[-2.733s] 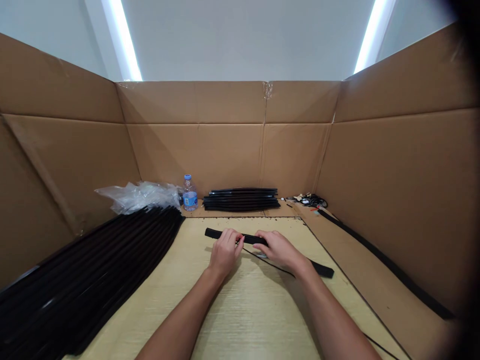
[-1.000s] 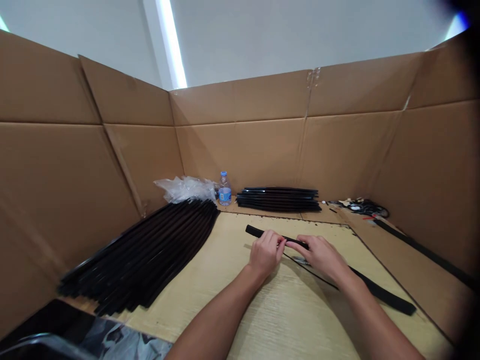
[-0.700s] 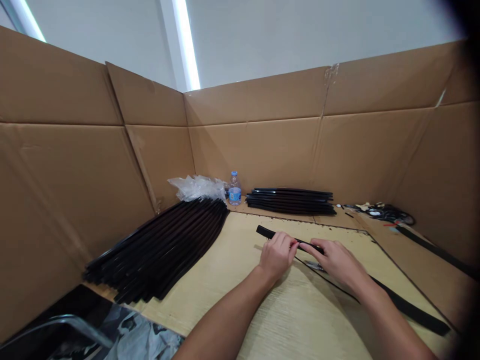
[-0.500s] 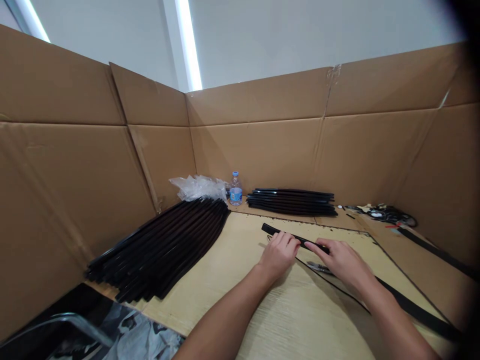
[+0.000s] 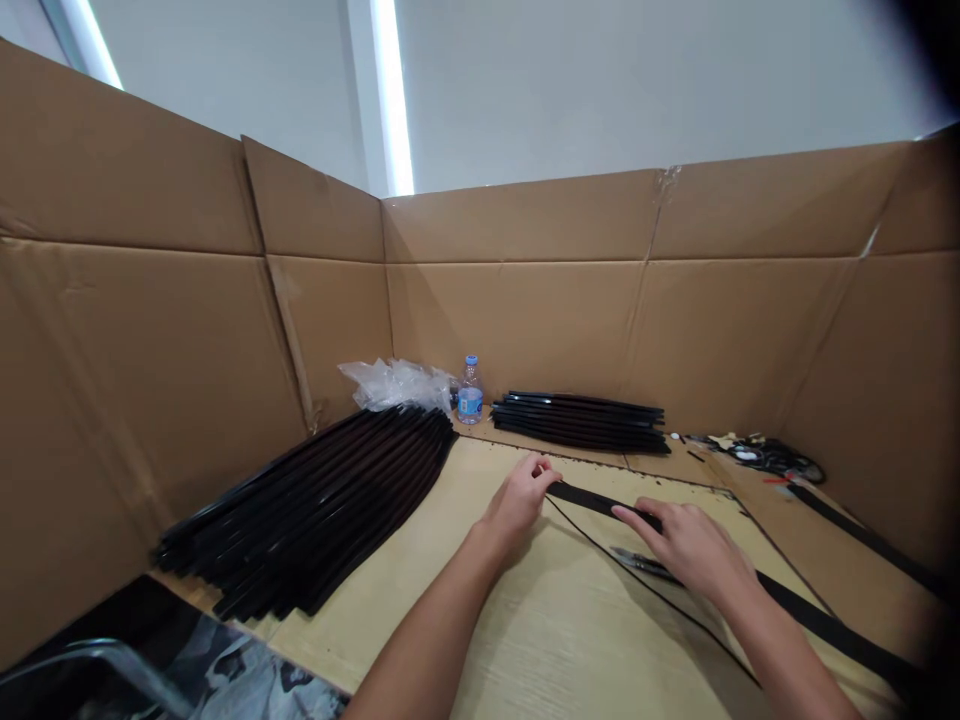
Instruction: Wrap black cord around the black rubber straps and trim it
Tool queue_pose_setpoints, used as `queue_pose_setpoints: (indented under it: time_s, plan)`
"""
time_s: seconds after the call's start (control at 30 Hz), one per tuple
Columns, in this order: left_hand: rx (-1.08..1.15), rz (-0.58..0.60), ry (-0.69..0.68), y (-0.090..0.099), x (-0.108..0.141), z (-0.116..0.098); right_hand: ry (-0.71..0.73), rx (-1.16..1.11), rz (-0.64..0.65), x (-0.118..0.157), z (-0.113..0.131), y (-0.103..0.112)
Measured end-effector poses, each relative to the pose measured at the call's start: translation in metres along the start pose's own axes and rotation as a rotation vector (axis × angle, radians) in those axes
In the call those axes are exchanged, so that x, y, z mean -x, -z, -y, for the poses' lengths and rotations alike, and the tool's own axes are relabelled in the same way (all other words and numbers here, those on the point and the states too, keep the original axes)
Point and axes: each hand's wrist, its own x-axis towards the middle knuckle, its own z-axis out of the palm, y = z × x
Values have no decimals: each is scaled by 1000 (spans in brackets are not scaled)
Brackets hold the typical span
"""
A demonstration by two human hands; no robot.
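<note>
A long flat black strip (image 5: 589,499) runs from my left hand, under my right hand, to the lower right. My left hand (image 5: 523,490) pinches its far end between thumb and fingers. Farther along, my right hand (image 5: 686,538) grips the same strip, thumb on top. From near my left fingertips a thin black cord (image 5: 581,530) trails down toward the lower right. Partly behind my right hand, a metal-jawed tool like pliers or cutters (image 5: 641,563) lies on the pale board (image 5: 570,640).
On the left lies a big fan of black strips (image 5: 322,500). Clear plastic bags (image 5: 397,383), a water bottle (image 5: 470,392) and a smaller stack of black strips (image 5: 577,422) line the back. Tangled cords (image 5: 780,458) and another black strip (image 5: 862,535) sit at right. Cardboard walls (image 5: 517,310) enclose the table.
My left hand has shifted left along the strip to its end and away from my right hand. More of the strip shows between the hands. The view has tilted slightly.
</note>
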Motion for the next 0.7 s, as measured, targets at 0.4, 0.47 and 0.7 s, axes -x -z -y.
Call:
queue_pose_setpoints:
  time_s: [0.4, 0.47, 0.7]
  plan:
    - [499, -218, 284, 33, -10, 9, 210, -124, 44, -11, 10, 26]
    - [695, -198, 428, 24, -9, 11, 240, -157, 54, -16, 17, 35]
    - [848, -38, 448, -6, -9, -6, 253, -222, -4, -49, 56, 58]
